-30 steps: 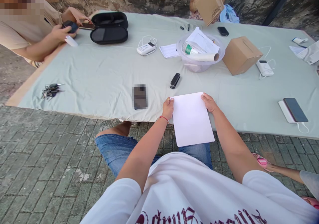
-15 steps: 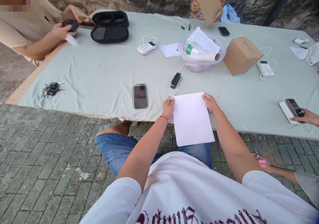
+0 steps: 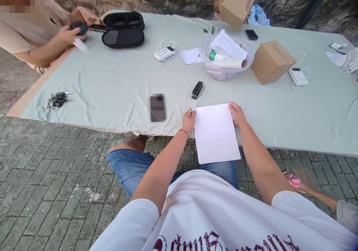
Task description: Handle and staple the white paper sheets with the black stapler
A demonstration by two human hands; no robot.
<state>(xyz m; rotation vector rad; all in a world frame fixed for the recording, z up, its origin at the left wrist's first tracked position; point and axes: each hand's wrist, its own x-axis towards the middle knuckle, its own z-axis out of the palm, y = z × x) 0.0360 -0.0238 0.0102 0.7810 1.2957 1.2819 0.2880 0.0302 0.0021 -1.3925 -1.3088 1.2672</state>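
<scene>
A blank white sheet of paper, perhaps a small stack, is held between my two hands over the table's front edge and my lap. My left hand grips its upper left corner, thumb on top. At the upper right corner my right hand pinches it the same way. The fingers beneath the paper are hidden. Just beyond the paper lies a black stapler on the cloth. A dark, blurred-out phone-like rectangle rests left of my left hand.
The cloth-covered table bears a plastic bowl of papers, a cardboard box, power banks with cables, a black case and keys. A person sits far left; another holds a box across the table.
My right hand has shifted slightly on the paper's corner. The person opposite has turned their cardboard box. At the right, another person's hand, a phone and a white power bank have left the view.
</scene>
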